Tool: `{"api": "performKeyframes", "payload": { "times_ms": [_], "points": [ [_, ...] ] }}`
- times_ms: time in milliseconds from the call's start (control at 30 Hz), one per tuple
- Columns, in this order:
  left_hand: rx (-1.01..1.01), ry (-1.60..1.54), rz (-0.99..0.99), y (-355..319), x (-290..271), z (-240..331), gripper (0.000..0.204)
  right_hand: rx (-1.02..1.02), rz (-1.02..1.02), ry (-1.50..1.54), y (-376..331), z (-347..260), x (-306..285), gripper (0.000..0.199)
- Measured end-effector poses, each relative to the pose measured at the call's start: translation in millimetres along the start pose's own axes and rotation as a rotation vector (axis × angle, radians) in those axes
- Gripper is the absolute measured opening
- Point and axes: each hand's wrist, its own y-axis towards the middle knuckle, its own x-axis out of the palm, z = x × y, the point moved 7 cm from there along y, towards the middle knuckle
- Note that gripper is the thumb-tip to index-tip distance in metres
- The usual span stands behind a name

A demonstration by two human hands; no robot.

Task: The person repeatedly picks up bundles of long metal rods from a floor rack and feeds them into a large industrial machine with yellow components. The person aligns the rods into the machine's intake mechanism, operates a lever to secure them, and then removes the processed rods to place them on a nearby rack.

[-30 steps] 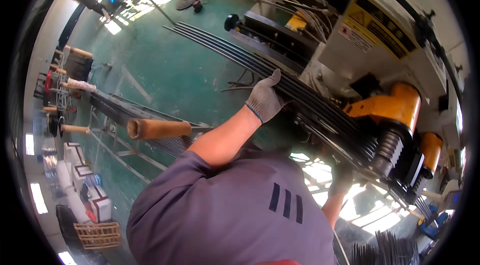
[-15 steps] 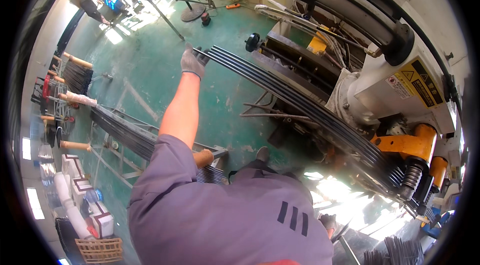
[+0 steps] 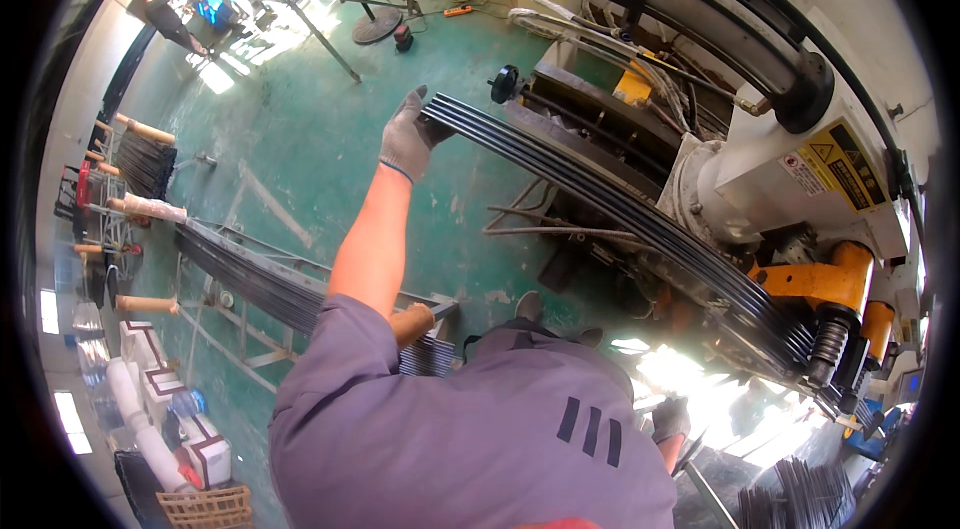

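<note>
Several long dark metal rods lie side by side, running from the upper middle down to the orange-armed machine at the right. At their far ends is my left hand, in a grey glove. Its fingers curl under the rods and its thumb side rises beside the tips, which lie nearly level with each other. My right hand, also gloved, is low at my right side, next to my shirt. Its fingers are too small and shadowed to make out.
A machine with an orange arm and a white housing fills the right. To my left, a metal rack bears more rods. Bundled rods stand at lower right. Another person is far off at upper left.
My left hand has moved right, closer against the rod ends. One rod that stuck out past the others now sits nearly level with them. My right hand has risen a little.
</note>
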Motion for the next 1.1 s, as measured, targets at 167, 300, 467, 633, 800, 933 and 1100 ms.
{"api": "performKeyframes", "payload": {
  "times_ms": [167, 300, 467, 633, 800, 933, 1100],
  "points": [
    [-0.1, 0.011, -0.103, 6, 7, -14, 0.051, 0.377, 0.229, 1.831, -1, 21, 30, 0.025],
    [-0.115, 0.085, -0.208, 9, -1, -12, 0.045, 0.401, 0.372, 2.335, -12, 11, 49, 0.023],
    [-0.203, 0.228, -0.219, -1, 10, -7, 0.048, 0.535, 0.487, 2.578, -15, 10, 47, 0.021],
    [-0.065, 0.108, -0.092, 11, -13, 2, 0.057, 0.51, 0.485, 2.396, -10, 38, 26, 0.035],
    [-0.053, -0.026, 0.3, -64, 37, -67, 0.06, 0.512, 0.524, 2.364, 11, 95, 56, 0.037],
    [-0.365, 0.006, 0.293, -118, 67, -202, 0.06, 0.161, 0.533, 2.218, 65, 152, 131, 0.034],
    [-0.702, -0.065, -0.041, -207, 165, -363, 0.037, 0.606, 0.397, 2.117, 32, 228, 123, 0.037]
  ]
}}
